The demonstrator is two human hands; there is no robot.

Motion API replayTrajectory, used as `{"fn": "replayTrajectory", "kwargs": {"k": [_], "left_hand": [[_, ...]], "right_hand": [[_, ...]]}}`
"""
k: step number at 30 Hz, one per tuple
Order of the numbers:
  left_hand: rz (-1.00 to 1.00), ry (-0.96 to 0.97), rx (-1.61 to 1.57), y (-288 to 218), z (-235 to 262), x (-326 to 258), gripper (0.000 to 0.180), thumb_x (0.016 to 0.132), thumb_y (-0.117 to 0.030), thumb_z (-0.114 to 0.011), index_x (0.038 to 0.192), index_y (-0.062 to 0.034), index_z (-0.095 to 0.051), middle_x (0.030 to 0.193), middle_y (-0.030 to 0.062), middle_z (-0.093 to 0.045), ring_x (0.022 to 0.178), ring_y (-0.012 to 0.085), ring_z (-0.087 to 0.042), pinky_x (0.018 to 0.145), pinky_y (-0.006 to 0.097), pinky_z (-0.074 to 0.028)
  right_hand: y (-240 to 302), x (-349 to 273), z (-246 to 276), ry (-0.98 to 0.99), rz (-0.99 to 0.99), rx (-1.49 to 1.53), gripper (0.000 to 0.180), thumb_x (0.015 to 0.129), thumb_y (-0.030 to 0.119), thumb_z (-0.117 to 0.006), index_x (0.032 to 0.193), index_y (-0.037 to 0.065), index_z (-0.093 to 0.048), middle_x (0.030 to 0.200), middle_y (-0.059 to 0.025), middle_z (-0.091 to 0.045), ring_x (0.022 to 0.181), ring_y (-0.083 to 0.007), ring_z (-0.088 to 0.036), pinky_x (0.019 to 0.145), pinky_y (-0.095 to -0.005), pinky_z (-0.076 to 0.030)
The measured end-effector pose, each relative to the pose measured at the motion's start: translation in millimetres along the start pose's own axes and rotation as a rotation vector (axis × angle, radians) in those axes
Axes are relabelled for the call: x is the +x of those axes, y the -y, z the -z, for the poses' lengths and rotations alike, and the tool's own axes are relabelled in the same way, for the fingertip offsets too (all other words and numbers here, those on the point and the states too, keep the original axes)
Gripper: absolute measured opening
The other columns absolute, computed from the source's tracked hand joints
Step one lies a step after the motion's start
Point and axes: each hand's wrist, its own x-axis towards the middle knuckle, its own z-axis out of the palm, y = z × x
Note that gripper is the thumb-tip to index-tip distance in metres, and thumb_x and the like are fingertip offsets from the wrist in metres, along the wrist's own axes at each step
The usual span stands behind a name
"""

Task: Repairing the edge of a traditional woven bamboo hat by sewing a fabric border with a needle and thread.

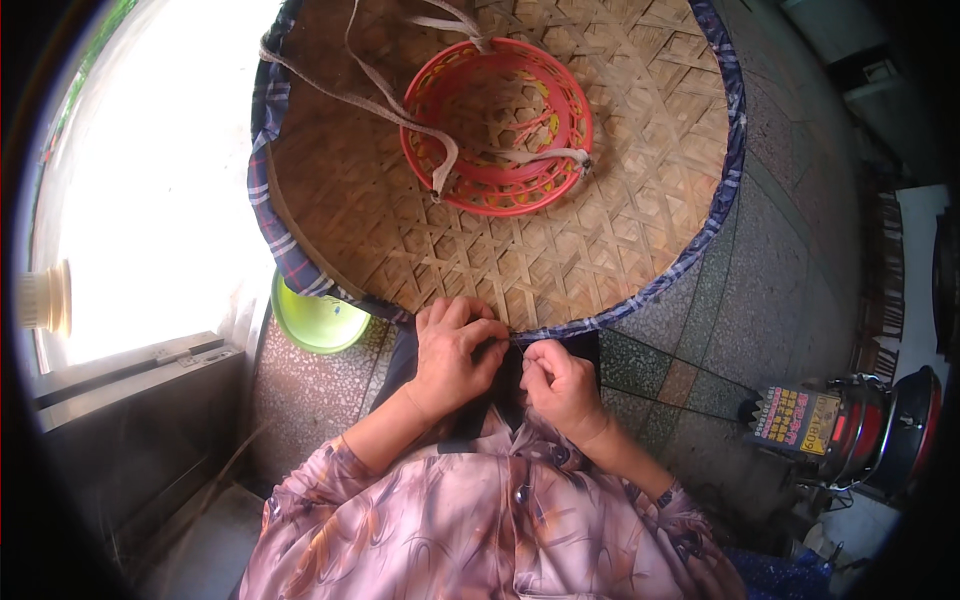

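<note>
A wide, round woven bamboo hat point(640, 210) lies underside up in front of me, its near edge by my lap. Blue plaid cloth point(640, 300) binds its rim. At the near edge, my left hand point(455, 350) is closed with its fingers pinching that cloth binding. Just right of it and slightly nearer me, my right hand point(568, 390) is closed in a pinch, apart from the rim. A faint thin line, perhaps thread, shows between the hands; what the right fingertips hold is too small to tell. Inside the hat sits a red plastic basket point(497, 203) with pale cloth straps point(385, 95) attached.
A light green basin point(318, 318) stands on the speckled tile floor, partly under the hat's left edge. A door frame point(140, 375) and bright opening are at the left. At the right are a dark red and black round appliance point(858, 430) and a printed card.
</note>
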Motion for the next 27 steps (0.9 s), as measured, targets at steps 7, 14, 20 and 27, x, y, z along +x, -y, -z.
{"fn": "replayTrajectory", "kwargs": {"k": [7,14,20,27], "left_hand": [[0.009,0.023,0.022,3.7,-3.8,2.0,0.015,0.071,-0.015,-0.079,0.086,-0.0154,-0.073,0.1,-0.0006,-0.063,0.099,0.0256,-0.056,0.089,0.042,-0.038],[0.024,0.044,0.014,4.7,-6.0,3.5,0.015,0.073,-0.014,-0.079,0.087,-0.0138,-0.073,0.101,0.0008,-0.064,0.1,0.0265,-0.056,0.091,0.043,-0.037],[0.006,0.023,0.026,6.1,-8.0,5.1,0.014,0.071,-0.014,-0.079,0.085,-0.0142,-0.072,0.099,-0.0002,-0.064,0.098,0.0255,-0.056,0.09,0.042,-0.037],[-0.004,0.003,0.03,6.7,-10.4,7.8,0.012,0.071,-0.014,-0.077,0.082,-0.0146,-0.072,0.098,-0.001,-0.064,0.098,0.025,-0.056,0.089,0.042,-0.038]], "right_hand": [[-4.1,4.8,-2.1,0.009,0.004,-0.012,0.006,0.09,0.001,-0.063,0.094,0.004,-0.059,0.07,-0.018,-0.064,0.067,-0.0394,-0.068,0.057,-0.0449,-0.052],[-3.4,6.0,-0.7,0.02,-0.012,-0.031,0.006,0.09,0.001,-0.063,0.093,0.004,-0.059,0.069,-0.018,-0.063,0.066,-0.0397,-0.067,0.057,-0.0454,-0.052],[-2.7,9.1,0.3,0.016,-0.013,-0.038,0.005,0.09,0.001,-0.063,0.092,0.004,-0.059,0.069,-0.0185,-0.063,0.066,-0.0399,-0.067,0.057,-0.0456,-0.052],[-8.8,10.8,-5.7,0.013,0.027,-0.09,0.008,0.091,0.002,-0.062,0.098,0.004,-0.059,0.072,-0.0192,-0.065,0.068,-0.0399,-0.069,0.058,-0.0459,-0.054]]}}
